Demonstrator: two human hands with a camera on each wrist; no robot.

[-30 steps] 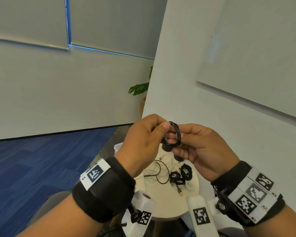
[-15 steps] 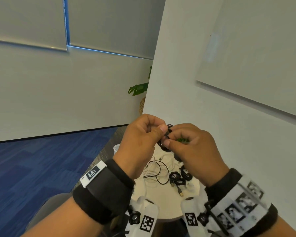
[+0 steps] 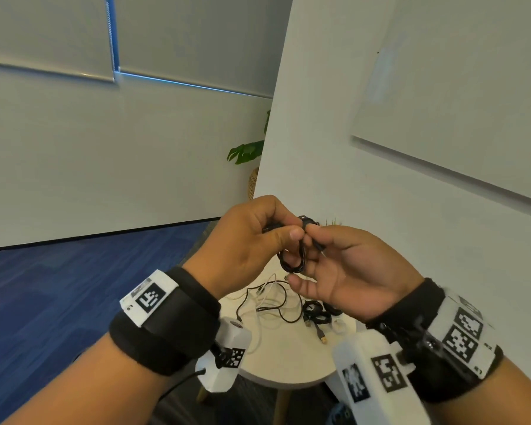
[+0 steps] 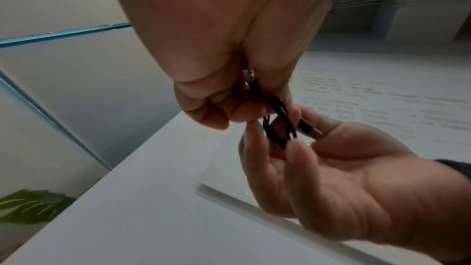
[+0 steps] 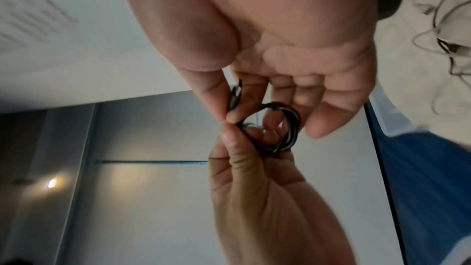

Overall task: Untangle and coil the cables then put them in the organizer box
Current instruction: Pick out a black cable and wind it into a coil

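Observation:
A small black cable coil (image 3: 292,259) hangs in the air between both hands, above the round white table (image 3: 288,360). My left hand (image 3: 288,232) pinches the top of the coil between thumb and curled fingers. My right hand (image 3: 311,239), palm turned up, pinches the cable's plug end with thumb and forefinger while its other fingers lie loosely under the coil. In the left wrist view the left hand (image 4: 252,112) holds the coil (image 4: 277,126), with a metal plug by its palm. The right wrist view shows the right hand (image 5: 229,116) pinching beside the coil (image 5: 280,128).
On the table lie a loose tangle of white and black cables (image 3: 270,299) and several coiled black cables (image 3: 316,312) with a USB plug (image 3: 323,339). A clear plastic box rim (image 5: 390,116) shows by the table. A white wall stands close on the right, and blue carpet lies to the left.
The right hand has turned palm up and drawn back, so the coil shows again. It now pinches the plug end. The left hand keeps its grip on the coil.

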